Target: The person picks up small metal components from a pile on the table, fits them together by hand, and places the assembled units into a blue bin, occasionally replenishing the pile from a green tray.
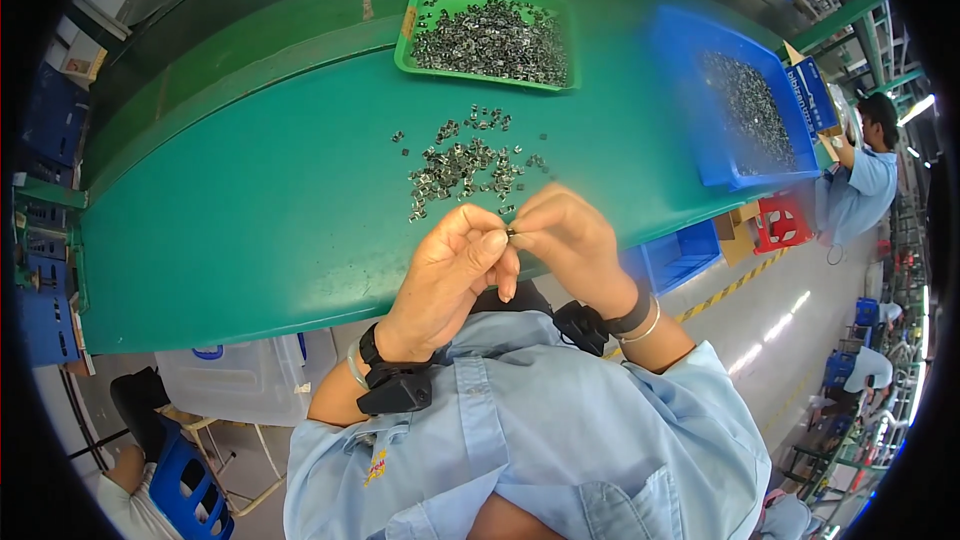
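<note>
Both my hands meet just above the near edge of the green worktable [270, 220]. Between thumb and fingertips my left hand [462, 265] pinches a small dark metal part [511, 234]. My right hand [568, 240] has its fingertips closed on the other side of that same part; its upper fingers are slightly blurred. Just beyond my hands lies a loose pile of small shiny metal parts [455, 172], with several strays around it. Farther back, a green tray [405, 52] holds a heap of similar parts.
At the right end of the table stands a blue bin [708, 130] with many small metal parts inside. Below it are another blue bin [683, 258] and a red stool [783, 224]. A co-worker [868, 185] in light blue is beyond. A clear plastic box [235, 380] sits at lower left.
</note>
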Motion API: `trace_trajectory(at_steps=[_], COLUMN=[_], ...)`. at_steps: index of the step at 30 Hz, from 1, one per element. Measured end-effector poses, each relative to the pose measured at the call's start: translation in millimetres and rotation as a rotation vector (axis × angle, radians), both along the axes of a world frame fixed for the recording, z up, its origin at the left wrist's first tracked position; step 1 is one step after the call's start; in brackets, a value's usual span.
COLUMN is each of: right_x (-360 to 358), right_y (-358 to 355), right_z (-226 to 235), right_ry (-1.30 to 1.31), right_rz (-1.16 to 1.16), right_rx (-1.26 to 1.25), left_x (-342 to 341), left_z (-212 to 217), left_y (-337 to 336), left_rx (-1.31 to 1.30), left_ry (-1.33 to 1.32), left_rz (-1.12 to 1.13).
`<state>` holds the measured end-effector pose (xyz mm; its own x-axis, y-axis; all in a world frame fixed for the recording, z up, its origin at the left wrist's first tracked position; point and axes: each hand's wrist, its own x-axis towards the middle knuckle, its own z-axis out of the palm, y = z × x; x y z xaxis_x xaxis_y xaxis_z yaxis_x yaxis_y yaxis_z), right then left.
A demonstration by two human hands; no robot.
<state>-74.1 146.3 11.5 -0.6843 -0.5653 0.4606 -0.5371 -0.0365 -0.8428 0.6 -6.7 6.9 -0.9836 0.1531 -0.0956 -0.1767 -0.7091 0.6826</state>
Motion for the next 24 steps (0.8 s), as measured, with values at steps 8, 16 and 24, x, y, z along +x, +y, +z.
trace_trajectory(at_steps=[8, 16, 24], right_x=[-32.0, -149.0, -105.9], right_y=[-6.4, -15.6, 11.2], right_z=[15.6, 55.4, 18.7], right_ry=[0.072, 0.162, 0.256], right_rz=[-0.058, -0.221, -0.126], right_rx=[0.138, 0.371, 0.755], left_x=[-8.4, -3.2, -2.1], left_z=[-4.5, -12.3, -16.0], left_y=[-1.0, -13.3, -17.7], left_rx=[0.008, 0.013, 0.080], left_ry=[-0.008, -0.006, -0.001], left_rz=[0.113, 0.051, 0.021])
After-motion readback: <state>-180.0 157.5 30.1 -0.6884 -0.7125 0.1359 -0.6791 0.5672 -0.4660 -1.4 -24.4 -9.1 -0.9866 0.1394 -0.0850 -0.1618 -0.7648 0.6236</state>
